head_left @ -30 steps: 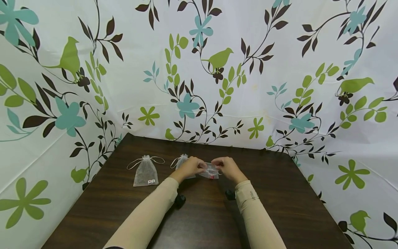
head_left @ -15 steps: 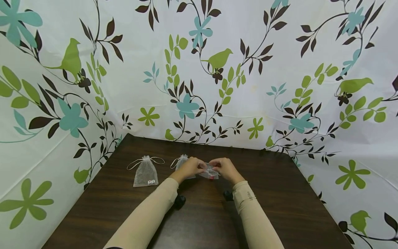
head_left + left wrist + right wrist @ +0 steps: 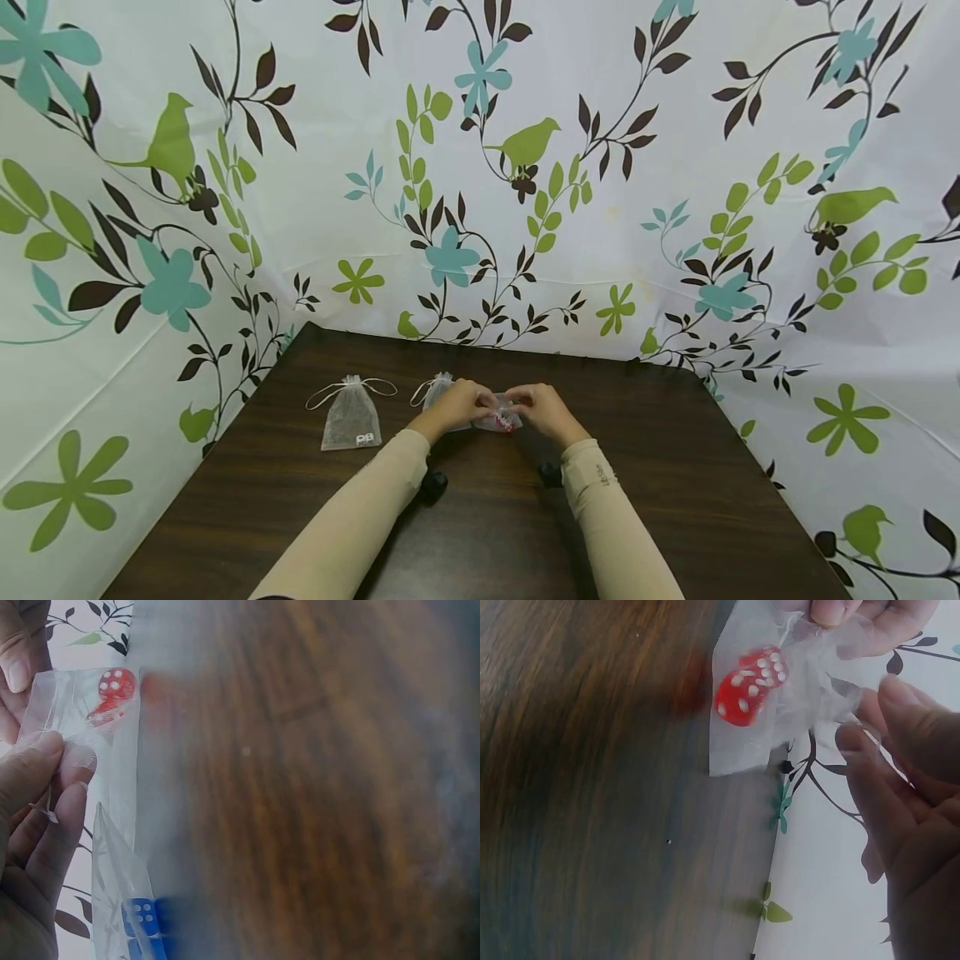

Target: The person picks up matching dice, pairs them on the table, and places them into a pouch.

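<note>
A sheer organza drawstring bag (image 3: 739,754) hangs between my hands with red dice (image 3: 742,697) in its bottom end. With thumb and fingertips, my left hand (image 3: 37,802) pinches the gathered neck of this bag. My right hand (image 3: 922,787) has its thumb and fingers around the bag's mouth edge, pinching it at the tip. In the head view both hands meet over the far middle of the table. Beside my left hand lies a second organza bag (image 3: 112,859) with blue dice (image 3: 141,919), partly hidden by that hand in the head view.
A third organza bag (image 3: 350,415) with white dice (image 3: 364,439) lies to the left, its drawstring loops spread out. The dark wooden table (image 3: 480,533) ends at a patterned cloth backdrop (image 3: 480,208).
My right hand has shifted slightly left toward my left hand. The bag with the red dice has tilted and bunched up, and the dice have moved a little left.
</note>
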Demonstrator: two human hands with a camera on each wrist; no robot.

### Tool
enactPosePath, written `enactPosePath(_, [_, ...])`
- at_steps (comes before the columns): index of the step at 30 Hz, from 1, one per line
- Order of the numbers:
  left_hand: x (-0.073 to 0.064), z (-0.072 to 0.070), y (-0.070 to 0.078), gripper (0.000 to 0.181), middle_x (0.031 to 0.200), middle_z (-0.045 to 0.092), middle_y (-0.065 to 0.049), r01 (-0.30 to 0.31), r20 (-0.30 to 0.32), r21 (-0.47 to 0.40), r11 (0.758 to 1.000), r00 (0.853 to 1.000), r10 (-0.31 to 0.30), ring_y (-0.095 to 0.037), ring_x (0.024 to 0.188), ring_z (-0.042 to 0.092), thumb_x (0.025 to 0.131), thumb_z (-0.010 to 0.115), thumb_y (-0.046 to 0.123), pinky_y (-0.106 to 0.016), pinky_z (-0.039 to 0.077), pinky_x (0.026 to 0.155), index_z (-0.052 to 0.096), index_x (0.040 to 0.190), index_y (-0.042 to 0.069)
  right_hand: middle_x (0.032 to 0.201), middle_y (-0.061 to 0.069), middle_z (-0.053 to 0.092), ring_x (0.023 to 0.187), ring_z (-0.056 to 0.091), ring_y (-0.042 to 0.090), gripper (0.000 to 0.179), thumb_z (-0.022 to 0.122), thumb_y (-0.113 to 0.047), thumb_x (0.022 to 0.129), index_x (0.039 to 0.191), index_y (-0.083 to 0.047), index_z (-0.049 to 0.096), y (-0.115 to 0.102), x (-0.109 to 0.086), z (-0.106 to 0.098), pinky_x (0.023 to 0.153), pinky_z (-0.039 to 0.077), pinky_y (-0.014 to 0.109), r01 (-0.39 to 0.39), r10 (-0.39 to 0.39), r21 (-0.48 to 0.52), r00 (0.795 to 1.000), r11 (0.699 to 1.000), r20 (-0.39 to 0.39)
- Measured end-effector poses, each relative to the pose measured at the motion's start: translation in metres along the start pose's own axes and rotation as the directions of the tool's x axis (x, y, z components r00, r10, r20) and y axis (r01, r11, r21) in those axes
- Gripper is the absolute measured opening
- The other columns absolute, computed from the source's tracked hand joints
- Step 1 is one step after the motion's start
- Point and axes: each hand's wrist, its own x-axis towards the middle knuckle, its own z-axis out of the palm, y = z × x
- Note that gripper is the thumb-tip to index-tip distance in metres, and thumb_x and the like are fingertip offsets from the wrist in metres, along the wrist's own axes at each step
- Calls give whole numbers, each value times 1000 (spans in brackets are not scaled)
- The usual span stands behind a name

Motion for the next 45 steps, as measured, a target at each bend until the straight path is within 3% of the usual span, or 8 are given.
enactPosePath(4, [0,1,-1,10,93,77,-4,-3,-8,-6,1000,1000,2,-14,85,72,89,77,4,-24,56,73,79,99,5,113,16,73,103,69,32,24,71,4,91,115,2,73,3,-2,-3,86,55,46,-13,12,-41,1000,999,-24])
enactPosePath(8, [0,1,-2,11,94,77,-4,-5,-14,3,1000,1000,5,-15,87,73,89,77,4,-26,56,75,79,99,5,115,16,71,105,68,31,26,71,2,91,118,5,70,7,-4,-5,90,54,47,-75,76,-82,997,994,9])
enactPosePath(17, [0,-3,2,10,96,77,-3,-20,-12,14,1000,1000,20,-13,87,72,90,76,5,-24,56,76,78,100,6,101,13,74,85,67,21,17,72,2,90,107,2,75,15,-5,-2,77,56,39,-117,118,-96,993,988,11])
enactPosePath(21, [0,-6,4,11,96,77,-5,-33,-30,21,999,999,33,-14,87,72,89,77,5,-24,55,74,79,100,5,98,11,75,86,68,21,11,71,3,91,99,2,78,12,-6,-2,75,57,37,-149,152,-109,988,983,18])
enactPosePath(28, [0,-10,2,14,95,77,-5,-17,-63,15,1000,998,18,-13,84,71,89,78,7,-24,54,72,77,102,7,89,8,74,87,68,25,9,71,3,91,87,-1,77,11,-8,-5,76,56,41,-127,119,-204,992,971,-51])
enactPosePath(34, [3,-16,2,21,96,77,-8,-22,-106,-19,1000,994,20,-17,87,74,88,79,7,-26,56,74,75,108,6,88,9,69,86,67,28,10,69,3,93,86,-1,75,8,-11,-10,77,55,44,-110,82,-207,987,972,-138])
enactPosePath(40, [8,-23,8,18,95,78,-6,-20,-128,30,999,991,24,-15,86,74,88,79,11,-25,56,72,76,106,8,85,9,65,86,66,30,11,68,4,93,86,-1,74,3,-12,-18,79,55,45,-44,-11,-242,976,969,-220])
enactPosePath(45, [10,-28,13,14,94,78,-5,-42,-176,51,998,983,51,-13,81,74,89,78,13,-24,57,72,77,102,8,85,8,64,87,66,31,9,68,2,94,88,-2,73,-2,-12,-23,80,55,45,-44,-26,-254,963,966,-267])
